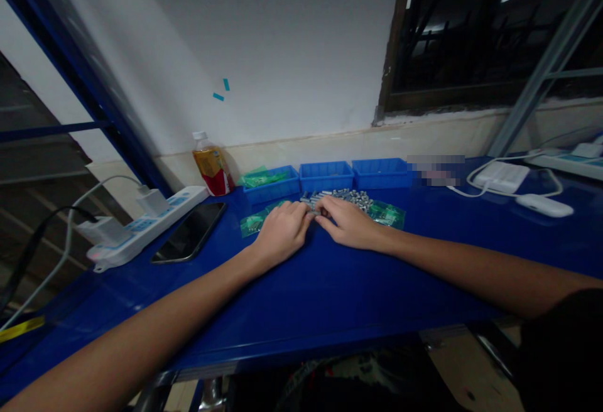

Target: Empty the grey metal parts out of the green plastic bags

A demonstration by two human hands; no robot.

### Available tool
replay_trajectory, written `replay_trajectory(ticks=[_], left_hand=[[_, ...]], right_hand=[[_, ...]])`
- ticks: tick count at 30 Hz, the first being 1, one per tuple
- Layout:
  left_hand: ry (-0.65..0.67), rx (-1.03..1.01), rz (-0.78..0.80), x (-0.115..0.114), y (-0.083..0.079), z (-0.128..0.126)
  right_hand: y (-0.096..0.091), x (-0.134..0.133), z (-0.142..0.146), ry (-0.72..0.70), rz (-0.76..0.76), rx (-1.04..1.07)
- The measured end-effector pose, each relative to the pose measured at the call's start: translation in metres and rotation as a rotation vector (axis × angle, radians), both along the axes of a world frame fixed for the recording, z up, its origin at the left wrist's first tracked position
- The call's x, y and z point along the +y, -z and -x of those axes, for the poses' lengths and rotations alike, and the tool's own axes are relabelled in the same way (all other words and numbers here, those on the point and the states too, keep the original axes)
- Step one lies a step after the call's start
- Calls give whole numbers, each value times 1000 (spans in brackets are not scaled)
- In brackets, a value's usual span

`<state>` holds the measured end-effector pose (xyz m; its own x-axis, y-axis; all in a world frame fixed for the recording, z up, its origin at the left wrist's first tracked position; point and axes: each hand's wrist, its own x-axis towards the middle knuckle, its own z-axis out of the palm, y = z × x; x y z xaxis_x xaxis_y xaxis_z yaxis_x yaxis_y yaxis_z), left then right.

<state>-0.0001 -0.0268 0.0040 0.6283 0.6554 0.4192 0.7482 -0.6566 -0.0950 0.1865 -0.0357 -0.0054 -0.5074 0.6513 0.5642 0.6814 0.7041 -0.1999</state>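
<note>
My left hand (283, 231) and my right hand (352, 223) meet above the middle of the blue table, fingers closed in a pinch. Between their fingertips is a small grey metal part (315, 213); its exact kind is too small and covered to make out. Just behind the hands lies a pile of silvery metal pieces (360, 199), some shaped like short cylinders. A green-tinted plastic bag (252, 224) with small metal parts rests by my left hand. Another such bag (389, 215) lies beyond my right wrist, partly hidden.
Along the wall stand three blue bins, the left bin (271, 193) holding green plastic bags, beside a drink bottle (211, 164). To the left are a phone (191, 233) and a white power strip (151, 227). A white charger (502, 176) with cables sits at right.
</note>
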Motion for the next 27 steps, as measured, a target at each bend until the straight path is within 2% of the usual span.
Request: replay_trajectory(ticks=[12,22,27], left_hand=[[66,-87,37,-2,0,1],[6,2,-7,-1,1,0],[-7,26,-14,-1,-1,0]], right_hand=[[0,1,1,49,-2,-55],[0,0,0,38,31,6],[0,0,0,20,-2,-12]])
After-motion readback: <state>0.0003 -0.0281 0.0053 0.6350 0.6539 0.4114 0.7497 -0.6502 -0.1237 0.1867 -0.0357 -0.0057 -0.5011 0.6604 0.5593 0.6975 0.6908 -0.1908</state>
